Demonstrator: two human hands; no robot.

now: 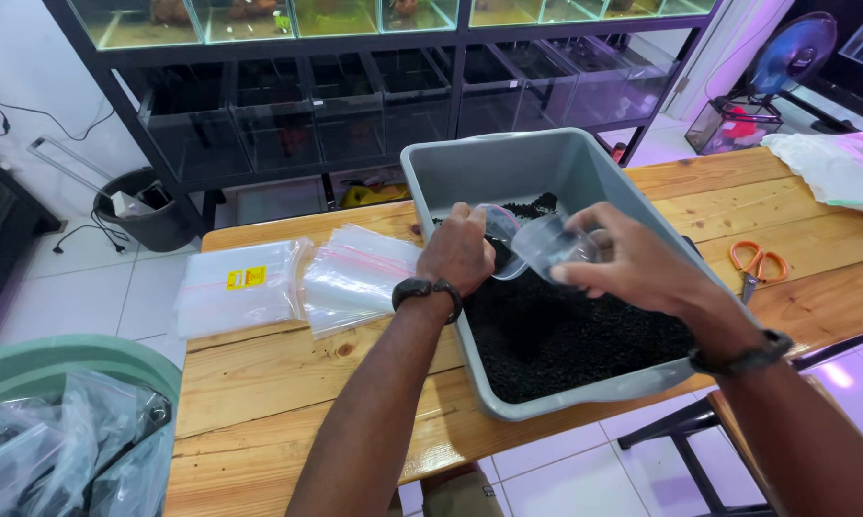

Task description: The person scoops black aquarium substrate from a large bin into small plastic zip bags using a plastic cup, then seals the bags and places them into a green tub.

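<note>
My left hand [460, 251] pinches a small clear plastic bag [500, 239] at its mouth; my right hand [633, 263] grips a clear plastic cup [554, 247], tilted toward the bag. Both hover over the grey rectangular plastic tub [518, 168] of black gravel [556, 330] on the wooden table [288, 383]. Clear zip bags [297, 280] lie left, orange-handled scissors [755, 263] right.

I see bare table [288, 373] left of the grey tub [431, 191]; bag stacks [297, 282] block farther back, scissors [757, 263] right.
</note>
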